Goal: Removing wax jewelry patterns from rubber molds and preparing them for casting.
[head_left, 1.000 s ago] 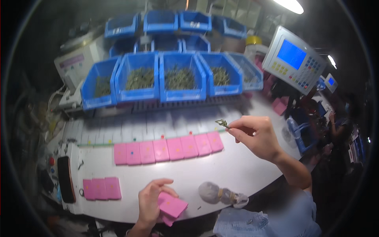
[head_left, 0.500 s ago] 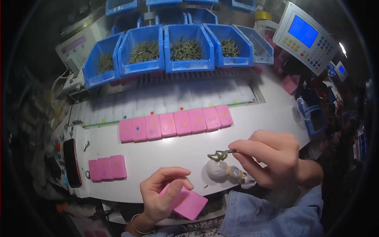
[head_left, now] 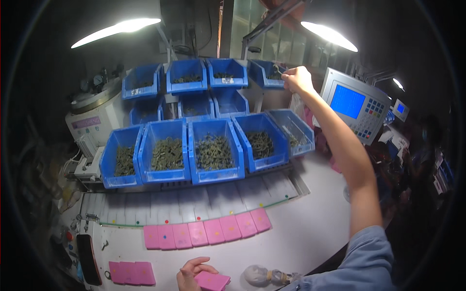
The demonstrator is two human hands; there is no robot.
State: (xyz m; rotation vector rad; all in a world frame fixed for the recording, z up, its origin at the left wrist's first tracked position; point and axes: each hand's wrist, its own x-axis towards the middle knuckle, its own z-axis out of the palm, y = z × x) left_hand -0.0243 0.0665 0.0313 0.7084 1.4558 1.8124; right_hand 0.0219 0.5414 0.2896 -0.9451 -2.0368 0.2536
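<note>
My right arm is stretched up and away to the top right blue bin [head_left: 267,83]. The fingertips of my right hand [head_left: 297,80] pinch a small, thin looped green piece [head_left: 277,71] at that bin's front opening. Low in the view, my left hand [head_left: 192,275] is curled round one end of a pink flat block [head_left: 212,280]. To the right of this block lies a whitish round bundle [head_left: 257,275], tied at its neck.
Several blue bins [head_left: 216,172] in tiers hold dark green pieces. Pink blocks stand in a row [head_left: 196,234] before a white slotted rack, with more [head_left: 131,273] at left. A dark phone-like slab [head_left: 89,259], a control panel [head_left: 348,103] and two lamps [head_left: 330,37] surround the table.
My right hand has gone from above the whitish bundle up to the top right bin, carrying the green piece. The view has tilted up; my left hand stays on the pink block.
</note>
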